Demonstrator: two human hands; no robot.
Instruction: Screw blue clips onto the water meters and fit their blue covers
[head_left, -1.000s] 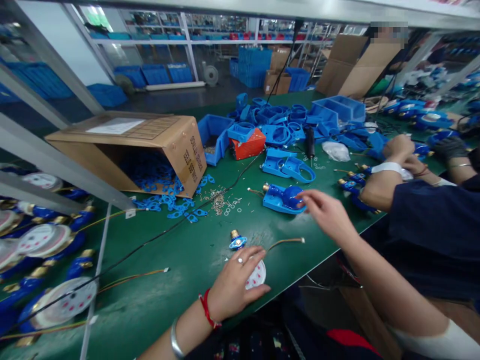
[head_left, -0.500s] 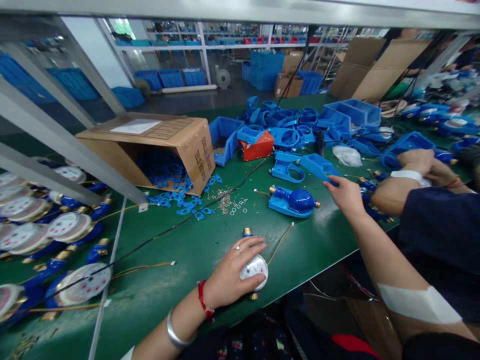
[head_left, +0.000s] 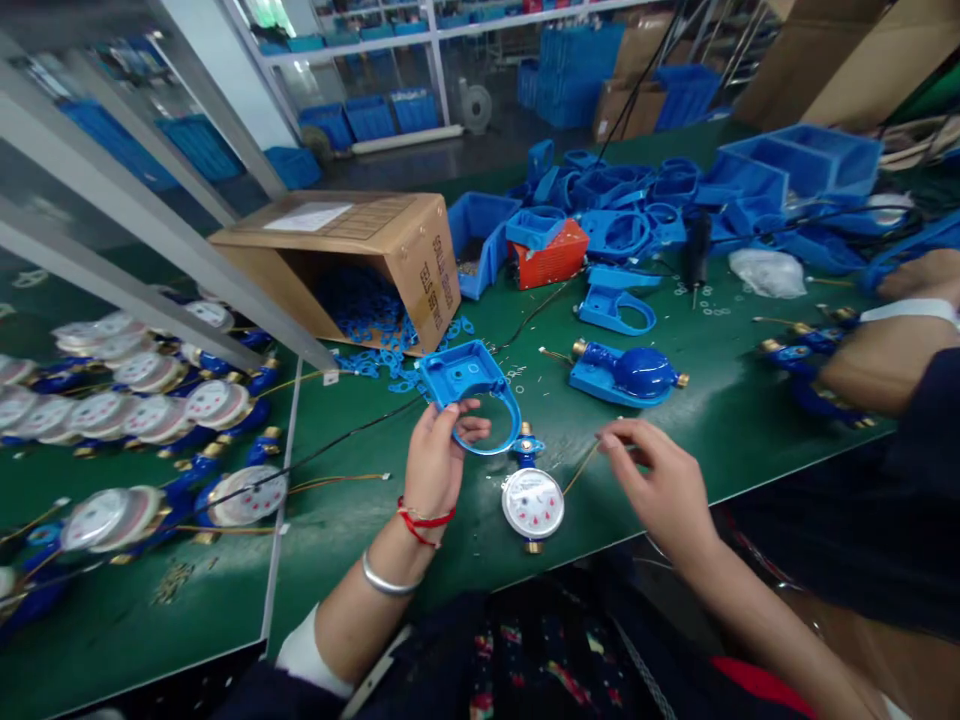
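Note:
My left hand (head_left: 442,455) is closed on a blue plastic housing with a round ring (head_left: 466,372), raised above the bench. Just to its right, a water meter (head_left: 533,503) lies with its white dial up and brass ends pointing away from and toward me. A thin yellowish wire (head_left: 580,469) runs from the meter to my right hand (head_left: 664,485), whose thumb and forefinger pinch its end. Farther back, a blue meter body (head_left: 646,372) lies dial-down in a blue housing, and a loose blue ring housing (head_left: 616,308) sits behind it.
Several finished-looking meters (head_left: 154,415) stand at left behind a metal post. A cardboard box (head_left: 446,265) spills small blue tags. Blue housings (head_left: 622,235), a red box (head_left: 551,258), a screwdriver (head_left: 698,250) and a plastic bag (head_left: 766,272) lie behind. A co-worker's arm (head_left: 892,350) reaches in at right.
My left hand has left the meter's dial and now holds the blue housing, which my right hand held before. My right hand has come down to the meter's wire. The view has shifted.

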